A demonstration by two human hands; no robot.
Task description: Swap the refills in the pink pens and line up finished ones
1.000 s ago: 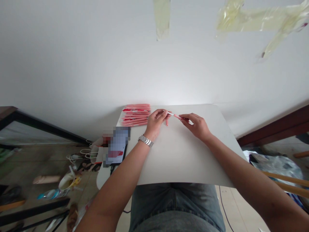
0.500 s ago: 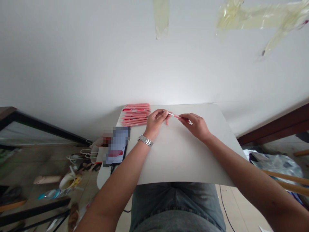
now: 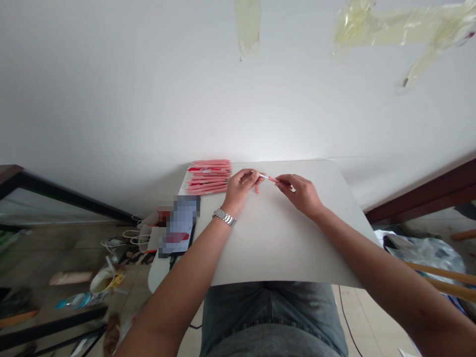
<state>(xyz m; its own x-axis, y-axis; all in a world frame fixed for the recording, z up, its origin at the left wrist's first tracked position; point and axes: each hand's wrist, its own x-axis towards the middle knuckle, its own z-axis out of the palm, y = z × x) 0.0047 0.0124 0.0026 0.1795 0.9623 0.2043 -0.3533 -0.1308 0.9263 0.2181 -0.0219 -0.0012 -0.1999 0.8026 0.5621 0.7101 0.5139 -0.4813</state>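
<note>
Between my two hands is a slim pen, white toward its left end and pink toward its right. My left hand pinches the white end between thumb and fingers. On the pink part, the fingers of my right hand are closed, covering its far end. A short pink piece, perhaps a cap, shows just below my left fingertips; whether it touches the table or the hand I cannot tell. Left of that hand lies a pile of pink pens, some in clear wrapping.
The white table stands against a wall with yellowed tape. A phone, its screen blurred out, lies at the table's left edge. A bottle and a cup are on the floor to the left.
</note>
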